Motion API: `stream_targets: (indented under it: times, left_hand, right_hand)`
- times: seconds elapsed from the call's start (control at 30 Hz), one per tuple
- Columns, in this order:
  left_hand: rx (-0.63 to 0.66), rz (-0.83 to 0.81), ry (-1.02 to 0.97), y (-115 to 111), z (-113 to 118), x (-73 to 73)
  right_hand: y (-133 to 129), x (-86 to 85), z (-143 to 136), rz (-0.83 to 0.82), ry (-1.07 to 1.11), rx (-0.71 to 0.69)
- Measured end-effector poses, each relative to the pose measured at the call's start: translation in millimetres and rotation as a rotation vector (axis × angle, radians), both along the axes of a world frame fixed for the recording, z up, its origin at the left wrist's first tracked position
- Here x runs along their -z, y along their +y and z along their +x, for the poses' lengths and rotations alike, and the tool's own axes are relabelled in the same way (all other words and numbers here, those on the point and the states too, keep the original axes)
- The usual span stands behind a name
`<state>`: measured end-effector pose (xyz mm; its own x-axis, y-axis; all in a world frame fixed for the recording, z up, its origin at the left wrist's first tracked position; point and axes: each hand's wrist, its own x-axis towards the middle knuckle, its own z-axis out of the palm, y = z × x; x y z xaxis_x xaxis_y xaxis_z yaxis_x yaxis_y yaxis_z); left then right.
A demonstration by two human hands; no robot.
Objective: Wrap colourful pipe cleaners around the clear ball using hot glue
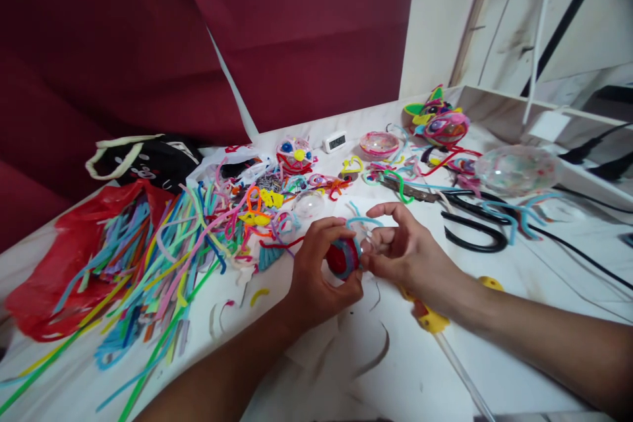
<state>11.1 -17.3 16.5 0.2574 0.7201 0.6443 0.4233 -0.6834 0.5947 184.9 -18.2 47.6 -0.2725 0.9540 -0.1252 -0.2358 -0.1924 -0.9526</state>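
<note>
My left hand [321,264] is closed around a small ball [343,258] covered with red and blue fuzzy pipe cleaner. From its right side my right hand [405,244] meets the ball, thumb and fingertips bent together at its clear plastic part [366,245]. A light blue pipe cleaner [363,219] arcs over the ball toward the fingers of my right hand, which appear to pinch it; its exact grip is partly hidden. Beneath my right forearm lies a yellow tool [435,322] with a clear stick, probably a glue gun.
Loose pipe cleaners [168,264] spill from a red plastic bag [64,264] at left. Black-handled scissors [475,231] lie at right. Behind are a decorated ball [294,155], a small digital clock [335,142], a clear bowl-shaped shell [517,170] and black cables [583,260].
</note>
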Motion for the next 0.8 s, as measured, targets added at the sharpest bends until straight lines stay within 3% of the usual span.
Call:
stream_targets:
  times: [0.8]
  left_hand:
    - [-0.018, 0.004, 0.006, -1.0, -0.2, 0.6]
  right_hand:
    - [-2.9, -0.5, 1.5, -0.015, 0.073, -0.026]
